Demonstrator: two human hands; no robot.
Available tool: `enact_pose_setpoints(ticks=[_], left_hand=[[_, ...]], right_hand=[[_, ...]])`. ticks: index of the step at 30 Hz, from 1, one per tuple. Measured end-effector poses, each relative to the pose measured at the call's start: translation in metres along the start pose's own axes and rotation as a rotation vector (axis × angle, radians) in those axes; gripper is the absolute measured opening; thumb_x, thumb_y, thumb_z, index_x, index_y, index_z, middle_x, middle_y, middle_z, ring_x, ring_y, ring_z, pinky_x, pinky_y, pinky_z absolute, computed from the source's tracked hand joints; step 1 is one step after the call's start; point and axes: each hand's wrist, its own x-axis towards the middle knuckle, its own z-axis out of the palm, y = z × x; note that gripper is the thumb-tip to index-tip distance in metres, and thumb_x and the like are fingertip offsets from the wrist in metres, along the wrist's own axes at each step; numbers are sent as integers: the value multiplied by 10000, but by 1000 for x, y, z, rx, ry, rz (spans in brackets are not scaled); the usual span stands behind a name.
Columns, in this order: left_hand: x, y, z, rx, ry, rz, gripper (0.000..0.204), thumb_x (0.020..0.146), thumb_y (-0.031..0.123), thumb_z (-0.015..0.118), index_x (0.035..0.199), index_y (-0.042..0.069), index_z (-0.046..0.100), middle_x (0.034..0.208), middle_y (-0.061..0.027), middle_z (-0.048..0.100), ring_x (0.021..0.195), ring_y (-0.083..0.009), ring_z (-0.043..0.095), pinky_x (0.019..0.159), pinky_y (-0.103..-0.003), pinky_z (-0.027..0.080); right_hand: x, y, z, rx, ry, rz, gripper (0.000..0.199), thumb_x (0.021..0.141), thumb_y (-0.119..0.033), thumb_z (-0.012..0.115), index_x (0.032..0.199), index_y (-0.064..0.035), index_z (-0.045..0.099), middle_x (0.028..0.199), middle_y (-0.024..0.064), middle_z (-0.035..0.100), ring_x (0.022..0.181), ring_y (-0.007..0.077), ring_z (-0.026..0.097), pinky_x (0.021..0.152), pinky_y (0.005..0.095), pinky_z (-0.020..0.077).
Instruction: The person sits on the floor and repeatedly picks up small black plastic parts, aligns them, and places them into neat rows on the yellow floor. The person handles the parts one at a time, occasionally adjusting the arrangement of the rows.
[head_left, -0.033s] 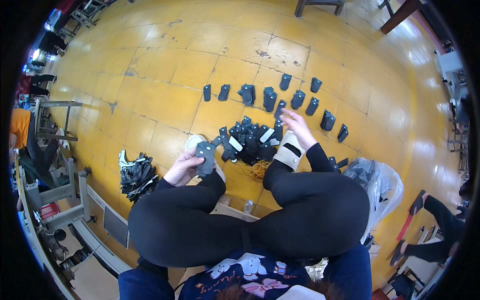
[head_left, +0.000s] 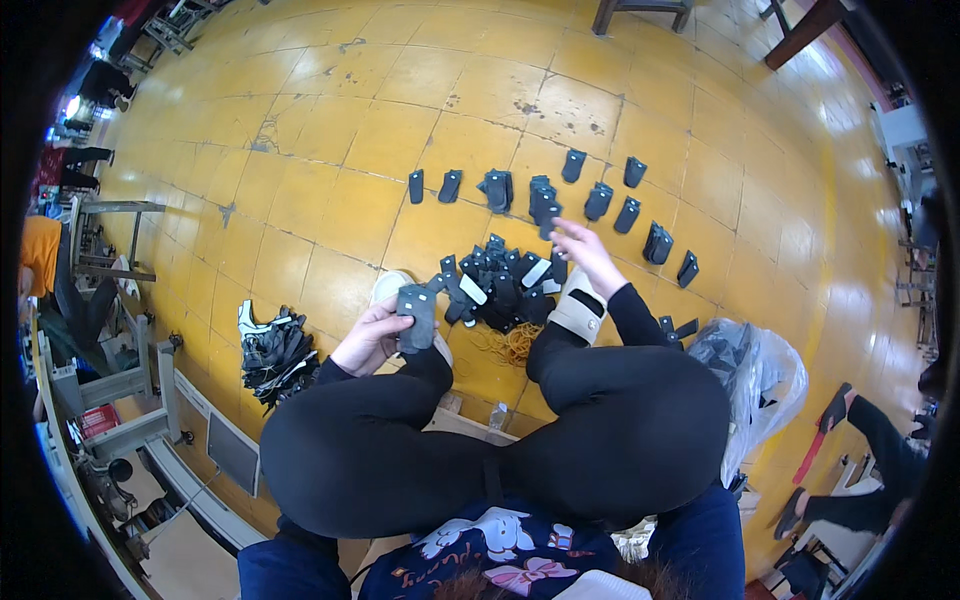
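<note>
My left hand (head_left: 375,335) grips a stack of dark grey, oblong flat pieces (head_left: 416,318) with small pale labels, held above my left knee. My right hand (head_left: 585,250) reaches out over the floor, fingers pinching one dark oblong piece (head_left: 549,222) at its near end. That piece overlaps the near edge of a small stack of similar pieces (head_left: 541,190). Between my feet lies a loose heap of dark pieces (head_left: 500,275), a few showing white strips. Whether the pieces are cloth or another material I cannot tell.
Several small dark stacks (head_left: 497,190) stand in a loose arc on the yellow tiled floor (head_left: 330,130). Orange strings (head_left: 510,345) lie by the heap. A black bundle (head_left: 275,355) sits left; a clear plastic bag (head_left: 765,380) stands right. Other people's legs (head_left: 860,450) show at the right.
My right hand has moved slightly left with the dark piece, bringing it against the small stack. My left hand and its stack have barely shifted.
</note>
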Motion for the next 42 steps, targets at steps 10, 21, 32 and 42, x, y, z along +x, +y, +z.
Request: enact_pose_setpoints(ticks=[10,21,32,42], left_hand=[[48,-4,-16,-126,203,148,465,910,30,532,1352,17,386,1205,-114,579,1083,-186,591,920,-315,494],[104,16,-15,10,232,118,383,908,51,551,1284,33,481,1144,-70,610,1013,-160,619,852,-303,519],[157,-8,16,157,101,-81,371,926,39,522,1294,32,476,1179,-51,581,1071,-151,583,911,-324,499],[157,-23,-2,-122,74,-92,323,979,115,459,1282,3,479,1219,-106,582,1124,-179,569,973,-326,461]], right_hand=[[124,-19,128,-72,-273,-100,585,863,-268,634,1343,5,441,1423,135,370,1128,206,524,874,297,475],[148,-3,134,-192,-50,-95,462,901,-237,598,1299,-20,510,974,45,622,828,112,560,758,245,449],[-3,-23,81,201,-78,-76,158,875,-122,654,860,23,595,772,-7,597,703,41,545,637,199,437],[47,18,67,201,109,15,166,887,-111,620,982,26,622,809,5,620,718,77,569,661,223,444]])
